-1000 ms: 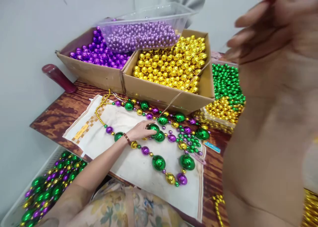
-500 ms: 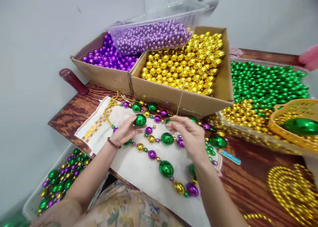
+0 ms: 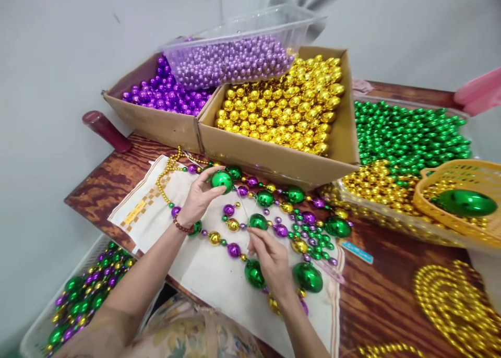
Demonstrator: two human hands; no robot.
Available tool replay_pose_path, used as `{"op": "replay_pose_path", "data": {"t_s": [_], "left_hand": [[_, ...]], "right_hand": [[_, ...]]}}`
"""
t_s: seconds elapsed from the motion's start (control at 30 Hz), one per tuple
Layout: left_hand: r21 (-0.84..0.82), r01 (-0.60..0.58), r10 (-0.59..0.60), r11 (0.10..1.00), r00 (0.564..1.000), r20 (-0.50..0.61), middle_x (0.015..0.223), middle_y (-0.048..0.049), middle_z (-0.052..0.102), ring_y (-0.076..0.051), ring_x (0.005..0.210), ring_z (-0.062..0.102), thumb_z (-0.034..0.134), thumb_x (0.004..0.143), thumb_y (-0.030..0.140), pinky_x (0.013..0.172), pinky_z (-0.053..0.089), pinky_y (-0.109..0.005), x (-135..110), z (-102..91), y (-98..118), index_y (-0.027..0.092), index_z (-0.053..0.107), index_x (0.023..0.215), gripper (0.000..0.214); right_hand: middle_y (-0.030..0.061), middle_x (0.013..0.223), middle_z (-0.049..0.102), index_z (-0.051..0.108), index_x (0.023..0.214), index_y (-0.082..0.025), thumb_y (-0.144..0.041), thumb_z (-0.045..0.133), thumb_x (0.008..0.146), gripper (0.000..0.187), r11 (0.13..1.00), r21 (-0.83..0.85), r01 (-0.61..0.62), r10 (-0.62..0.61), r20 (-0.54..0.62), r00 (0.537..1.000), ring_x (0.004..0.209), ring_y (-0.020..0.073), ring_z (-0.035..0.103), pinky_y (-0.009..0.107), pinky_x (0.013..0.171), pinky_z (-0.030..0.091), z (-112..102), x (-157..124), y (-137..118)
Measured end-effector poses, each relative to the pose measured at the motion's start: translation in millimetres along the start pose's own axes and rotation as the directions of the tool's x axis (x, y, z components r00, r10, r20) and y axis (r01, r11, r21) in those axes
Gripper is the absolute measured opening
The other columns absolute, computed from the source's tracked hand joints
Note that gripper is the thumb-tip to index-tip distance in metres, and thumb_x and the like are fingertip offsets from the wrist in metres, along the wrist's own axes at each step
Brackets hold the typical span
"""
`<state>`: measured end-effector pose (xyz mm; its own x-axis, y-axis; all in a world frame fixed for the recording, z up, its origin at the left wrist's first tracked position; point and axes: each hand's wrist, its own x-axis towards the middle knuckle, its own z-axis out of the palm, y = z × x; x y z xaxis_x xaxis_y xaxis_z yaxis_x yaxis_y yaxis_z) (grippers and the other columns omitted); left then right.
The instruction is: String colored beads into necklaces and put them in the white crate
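My left hand (image 3: pixel 199 199) pinches a large shiny green bead (image 3: pixel 222 182) between thumb and fingers above the white cloth. A thin pale thread (image 3: pixel 245 210) runs from near that bead in a loop down to my right hand (image 3: pixel 271 261), whose fingertips are closed on it. Whether a needle is on the thread is too fine to see. Around both hands lies a strand of green, gold and purple beads (image 3: pixel 234 250) on the cloth (image 3: pixel 219 300). Loose small green and purple beads (image 3: pixel 319 240) lie right of my right hand.
Behind stand cardboard boxes (image 3: pixel 274 152) of purple and gold beads, a clear tub (image 3: pixel 235 60) resting across them. At right are a tray of green beads (image 3: pixel 410 133) and a yellow basket (image 3: pixel 426 201). A dark red bottle (image 3: pixel 107 131) stands left; a white basket (image 3: pixel 35 321) sits lower left.
My right hand has moved down and left, drawing the thread out below the green bead. My left hand still holds that bead, slightly higher. The view has shifted a little.
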<state>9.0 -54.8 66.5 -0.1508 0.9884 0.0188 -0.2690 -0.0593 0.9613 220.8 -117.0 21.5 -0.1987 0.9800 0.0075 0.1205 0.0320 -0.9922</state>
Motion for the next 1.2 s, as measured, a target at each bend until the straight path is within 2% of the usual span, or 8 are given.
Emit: {"op": "replay_pose_path", "data": {"t_s": [0.07,0.2,0.27,0.37,0.53,0.73,0.97,1.2], "left_hand": [[-0.039,0.025,-0.025,0.999,1.0,-0.007,0.121,-0.007,0.066,-0.024,0.111,0.064,0.077,0.077,0.041,0.095,0.053,-0.038,1.2,0.2,1.3,0.023,0.063,0.119,0.048],[-0.282,0.17,-0.181,0.944,0.983,-0.014,0.119,-0.0084,0.067,-0.025,0.11,0.066,0.067,0.087,0.052,0.1,0.054,-0.045,5.8,2.8,10.0,0.02,0.061,0.115,0.043],[-0.377,0.239,-0.261,0.895,0.965,-0.007,0.116,-0.0084,0.068,-0.025,0.109,0.067,0.064,0.089,0.054,0.101,0.054,-0.045,8.0,4.7,13.2,0.018,0.061,0.111,0.042],[-0.413,0.292,-0.322,0.863,0.947,-0.004,0.117,-0.0082,0.068,-0.024,0.11,0.067,0.061,0.092,0.054,0.1,0.055,-0.041,9.2,7.4,14.0,0.018,0.062,0.11,0.041],[-0.427,0.294,-0.329,0.855,0.944,-0.008,0.118,-0.0069,0.068,-0.023,0.11,0.067,0.064,0.091,0.051,0.093,0.058,-0.037,7.6,9.1,9.5,0.02,0.062,0.113,0.039],[-0.492,0.295,-0.343,0.819,0.939,-0.007,0.115,-0.0052,0.067,-0.02,0.102,0.067,0.07,0.088,0.043,0.085,0.058,-0.034,5.9,9.3,6.0,0.019,0.064,0.107,0.031],[-0.434,0.187,-0.205,0.881,0.979,0.005,0.117,-0.0043,0.064,-0.017,0.093,0.063,0.086,0.071,0.032,0.082,0.058,-0.034,-8.9,26.2,10.9,0.022,0.069,0.109,0.042],[-0.345,0.182,-0.179,0.921,0.983,0.041,0.108,-0.004,0.066,-0.012,0.083,0.061,0.089,0.067,0.028,0.074,0.054,-0.021,-32.6,38.1,-8.4,0.023,0.072,0.109,0.045]], "right_hand": [[-0.0005,0.062,0.064,0.073,0.097,-0.019,-0.03,0.056,0.093,0.021,1.0,-0.002,0.02,-0.02,0.008,1.0,0.052,0.014,0.061,0.024,0.051,0.051,1.1,-0.7,-1.0],[-0.0016,0.058,0.061,0.073,0.098,-0.019,-0.027,0.054,0.095,0.021,0.994,-0.062,0.092,-0.091,0.02,0.996,0.049,0.0132,0.059,0.023,0.05,0.049,1.0,-3.2,-3.4],[-0.0016,0.058,0.061,0.073,0.099,-0.02,-0.026,0.054,0.094,0.021,0.987,-0.096,0.131,-0.126,0.055,0.99,0.048,0.013,0.059,0.023,0.049,0.048,1.1,-4.4,-5.2],[-0.0014,0.058,0.061,0.074,0.099,-0.02,-0.025,0.053,0.094,0.021,0.978,-0.12,0.172,-0.162,0.088,0.983,0.047,0.0131,0.058,0.024,0.049,0.047,2.9,-4.8,-8.4],[-0.0019,0.057,0.061,0.073,0.1,-0.02,-0.025,0.052,0.095,0.022,0.978,-0.13,0.165,-0.157,0.066,0.985,0.045,0.0125,0.056,0.023,0.047,0.046,6.9,-3.5,-10.8],[-0.0029,0.056,0.057,0.072,0.101,-0.019,-0.027,0.051,0.097,0.023,0.978,-0.147,0.148,-0.141,0.058,0.988,0.046,0.0117,0.055,0.022,0.046,0.043,9.0,-4.5,-8.1],[-0.0049,0.055,0.055,0.068,0.103,-0.016,-0.024,0.048,0.099,0.022,0.972,-0.122,0.198,-0.199,0.008,0.98,0.046,0.0088,0.052,0.019,0.047,0.042,19.5,-0.8,4.7],[-0.0051,0.057,0.052,0.065,0.102,-0.017,-0.028,0.047,0.1,0.021,0.988,-0.055,0.141,-0.142,-0.025,0.989,0.047,0.009,0.049,0.02,0.048,0.041,28.9,6.5,6.0]]}}
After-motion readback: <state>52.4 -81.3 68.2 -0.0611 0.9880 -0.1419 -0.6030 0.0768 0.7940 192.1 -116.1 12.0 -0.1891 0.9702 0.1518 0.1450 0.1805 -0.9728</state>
